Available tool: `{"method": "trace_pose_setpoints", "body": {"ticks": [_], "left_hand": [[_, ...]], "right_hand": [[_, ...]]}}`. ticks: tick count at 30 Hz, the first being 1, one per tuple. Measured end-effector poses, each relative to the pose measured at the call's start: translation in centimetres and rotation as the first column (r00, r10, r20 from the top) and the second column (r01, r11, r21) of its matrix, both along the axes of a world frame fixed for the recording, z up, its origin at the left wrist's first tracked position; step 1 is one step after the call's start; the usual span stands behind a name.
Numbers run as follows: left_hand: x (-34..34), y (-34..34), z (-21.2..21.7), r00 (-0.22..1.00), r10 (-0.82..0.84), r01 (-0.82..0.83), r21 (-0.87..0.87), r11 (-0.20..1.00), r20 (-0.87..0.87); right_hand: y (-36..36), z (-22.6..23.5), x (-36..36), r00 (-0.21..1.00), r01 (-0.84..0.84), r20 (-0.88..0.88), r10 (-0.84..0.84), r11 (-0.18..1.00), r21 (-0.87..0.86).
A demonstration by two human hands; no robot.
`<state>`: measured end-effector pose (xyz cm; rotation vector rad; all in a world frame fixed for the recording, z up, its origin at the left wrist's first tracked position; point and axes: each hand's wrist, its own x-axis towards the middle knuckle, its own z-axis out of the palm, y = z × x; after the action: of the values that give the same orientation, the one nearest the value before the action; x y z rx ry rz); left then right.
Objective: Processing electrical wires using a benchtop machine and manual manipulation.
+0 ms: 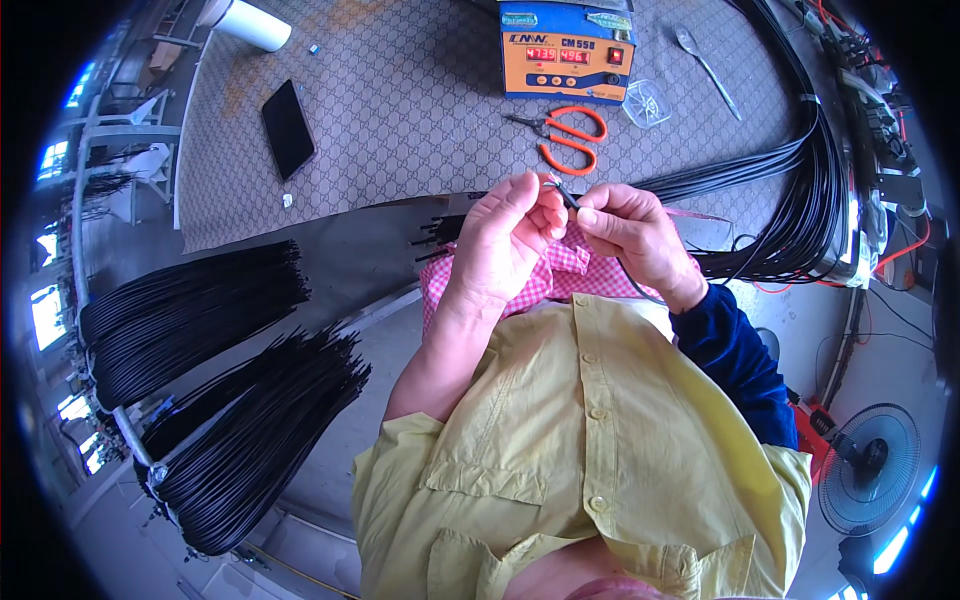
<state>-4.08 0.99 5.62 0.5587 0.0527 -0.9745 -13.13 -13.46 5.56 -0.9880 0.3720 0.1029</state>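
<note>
Closely pinched a black cable [568, 197] between the thumb and fingers of the right hand [640, 230], just off the near edge of a patterned table [400, 90]. Met the cable's upper end with the bent fingers of the left hand [508, 225], too much hidden there to tell a firm grip from a light touch. Held both hands close together, with the cable running down in a thin curve beneath the right one.

Had orange-handled scissors [545, 127] lying just beyond the fingertips, near an orange-and-blue box [568, 60] with lit red digits. Left of these, showed a dark phone [288, 130] and, farther up, a white cylinder [248, 24]; to the right, a clear dish [647, 104] and a metal spoon [708, 75].

Displayed a thick bundle [820, 190] of black cables at the table's right side, plus two more at left, an upper bundle [195, 310] and a lower bundle [260, 440]. Wore a yellow shirt [540, 400], with a navy sleeve [735, 350] on the right arm, near a fan [870, 468].
</note>
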Motion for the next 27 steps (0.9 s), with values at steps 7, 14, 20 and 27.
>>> {"method": "trace_pose_setpoints", "body": {"ticks": [7,14,20,27], "left_hand": [[0.3,0.2,0.0,1.000,-0.026,0.026,0.003,1.000,-0.006],[0.4,0.4,-0.6,0.997,-0.070,0.070,0.003,0.998,-0.038],[0.5,0.4,-0.2,0.996,-0.084,0.083,0.021,0.996,0.009],[0.5,-0.2,-0.5,0.992,-0.124,0.123,-0.027,0.992,-0.026]], "right_hand": [[0.0,-0.1,0.0,1.000,-0.019,0.008,0.019,1.000,-0.008],[0.1,0.1,0.1,0.998,-0.015,0.050,0.024,0.985,-0.169],[-0.8,0.4,-0.1,0.997,-0.074,-0.012,0.073,0.991,-0.112],[-1.0,0.1,-0.3,0.994,-0.095,-0.020,0.104,0.960,0.264]]}}
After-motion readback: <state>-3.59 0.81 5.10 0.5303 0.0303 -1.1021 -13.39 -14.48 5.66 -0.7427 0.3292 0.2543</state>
